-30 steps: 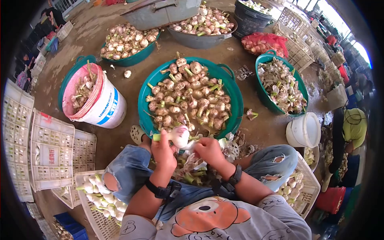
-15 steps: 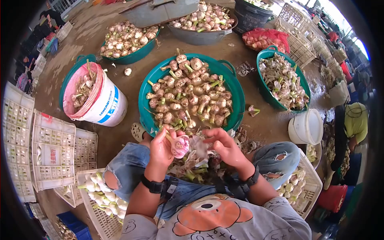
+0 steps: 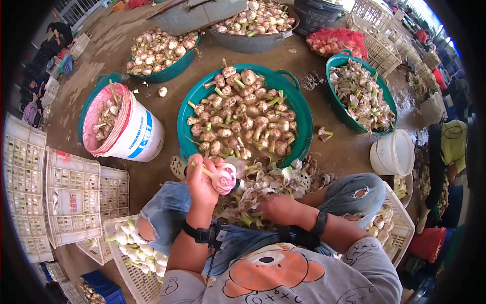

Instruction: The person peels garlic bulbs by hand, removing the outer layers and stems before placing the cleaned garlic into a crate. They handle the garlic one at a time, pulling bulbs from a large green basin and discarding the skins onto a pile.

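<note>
My left hand [image 3: 202, 183] is closed around the stem of a garlic bulb [image 3: 224, 179], whose white and pink-streaked head points to the right. Low over the heap of loose garlic skins [image 3: 248, 200] between my knees is my right hand [image 3: 283, 210]; its fingertips are blurred and partly hidden against the skins. Just beyond both hands stands a green tub [image 3: 302, 126] of brownish, unpeeled garlic bulbs [image 3: 243, 114] sitting in murky water.
White crates [image 3: 126, 268] of pale garlic flank my legs. A white bucket [image 3: 147, 133] stands left, another white bucket [image 3: 392, 154] right. A green tub of skins [image 3: 360, 96], a red net bag [image 3: 336, 43] and a grey basin [image 3: 255, 41] lie farther out. A co-worker [image 3: 450, 147] is at right.
My right hand has moved down from beside the bulb into the heap of skins, its fingers no longer spread. My left hand still grips the garlic bulb, slightly higher in view.
</note>
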Demonstrator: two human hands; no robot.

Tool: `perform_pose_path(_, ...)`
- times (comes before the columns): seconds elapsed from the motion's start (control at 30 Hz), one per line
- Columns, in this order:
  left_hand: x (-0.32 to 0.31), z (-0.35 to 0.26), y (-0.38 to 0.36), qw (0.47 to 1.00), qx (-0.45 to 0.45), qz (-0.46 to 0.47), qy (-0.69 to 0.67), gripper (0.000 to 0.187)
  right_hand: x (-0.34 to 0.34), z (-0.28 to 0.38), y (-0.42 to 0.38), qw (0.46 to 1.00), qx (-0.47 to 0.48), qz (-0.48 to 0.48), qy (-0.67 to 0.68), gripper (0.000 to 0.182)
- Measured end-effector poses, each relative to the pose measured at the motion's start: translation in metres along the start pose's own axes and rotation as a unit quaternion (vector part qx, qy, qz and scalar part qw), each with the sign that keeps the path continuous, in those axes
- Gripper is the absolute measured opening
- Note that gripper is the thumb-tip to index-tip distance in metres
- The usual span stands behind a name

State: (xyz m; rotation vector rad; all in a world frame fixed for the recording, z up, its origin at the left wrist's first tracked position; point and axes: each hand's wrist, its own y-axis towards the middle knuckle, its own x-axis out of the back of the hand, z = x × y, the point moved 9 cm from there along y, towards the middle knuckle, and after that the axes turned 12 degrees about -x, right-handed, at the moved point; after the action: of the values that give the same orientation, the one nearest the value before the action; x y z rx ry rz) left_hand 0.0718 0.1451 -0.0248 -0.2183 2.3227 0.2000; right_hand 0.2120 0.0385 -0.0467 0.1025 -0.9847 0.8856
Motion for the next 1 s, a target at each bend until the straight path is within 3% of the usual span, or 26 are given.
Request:
perform_pose_path(0.07,-0.012,-0.006,-0.006,0.998,-0.036,0.027,0.051,0.013,0.050,-0.015,-0.001,0.968,-0.120,-0.161,0.150,0.015)
perform_pose_path(0.1,-0.023,-0.013,-0.011,0.983,-0.088,0.084,0.136,0.012,0.073,-0.014,-0.001,0.943,-0.115,-0.228,0.215,0.017)
perform_pose_path(0.17,-0.044,-0.017,-0.021,0.942,-0.150,0.187,0.233,0.011,0.091,-0.009,0.010,0.931,-0.122,-0.233,0.251,0.015)
perform_pose_path(0.27,-0.062,-0.021,-0.032,0.892,-0.208,0.263,0.302,0.013,0.088,-0.010,0.020,0.919,-0.133,-0.250,0.273,0.013)
perform_pose_path(0.33,-0.061,-0.021,-0.034,0.887,-0.203,0.280,0.306,0.013,0.080,-0.017,0.027,0.921,-0.141,-0.251,0.262,0.012)
perform_pose_path(0.4,-0.054,-0.020,-0.036,0.905,-0.181,0.254,0.289,0.014,0.065,-0.027,0.034,0.906,-0.140,-0.207,0.341,0.015)
perform_pose_path(0.47,-0.052,-0.019,-0.031,0.922,-0.172,0.228,0.262,0.014,0.041,-0.037,0.035,0.929,-0.151,-0.188,0.282,0.016)
perform_pose_path(0.53,-0.027,-0.018,-0.016,0.985,-0.109,0.062,0.122,0.016,0.001,-0.044,0.030,0.972,-0.229,-0.041,0.037,0.014)
perform_pose_path(0.6,-0.014,-0.019,-0.008,0.986,-0.108,0.044,0.116,0.017,-0.002,-0.046,0.020,0.970,-0.242,0.016,-0.021,0.020)
perform_pose_path(0.67,0.001,-0.005,-0.010,0.999,-0.030,0.000,0.030,0.019,0.056,-0.053,0.000,0.920,-0.270,-0.264,0.107,0.028)
perform_pose_path(0.7,0.000,0.002,-0.011,1.000,-0.007,0.012,0.007,0.019,0.066,-0.050,0.003,0.920,-0.273,-0.261,0.109,0.028)
perform_pose_path(0.77,-0.008,0.015,-0.015,0.999,0.033,0.021,-0.020,0.019,0.125,-0.006,-0.014,0.843,-0.053,-0.528,0.095,0.036)
perform_pose_path(0.8,-0.015,0.023,-0.016,0.996,0.068,0.031,-0.047,0.019,0.122,-0.007,-0.012,0.840,-0.056,-0.532,0.093,0.036)
perform_pose_path(0.87,-0.009,0.028,-0.018,0.993,0.093,0.029,-0.067,0.020,0.076,-0.017,0.034,0.942,-0.093,-0.235,0.220,0.038)
perform_pose_path(0.93,0.018,0.020,-0.015,0.992,0.063,-0.080,-0.069,0.021,0.061,-0.005,0.038,0.952,-0.108,-0.183,0.220,0.040)
perform_pose_path(1.0,0.034,0.011,-0.014,0.991,0.029,-0.120,-0.043,0.023,0.030,0.024,0.038,0.987,-0.004,-0.054,0.152,0.037)
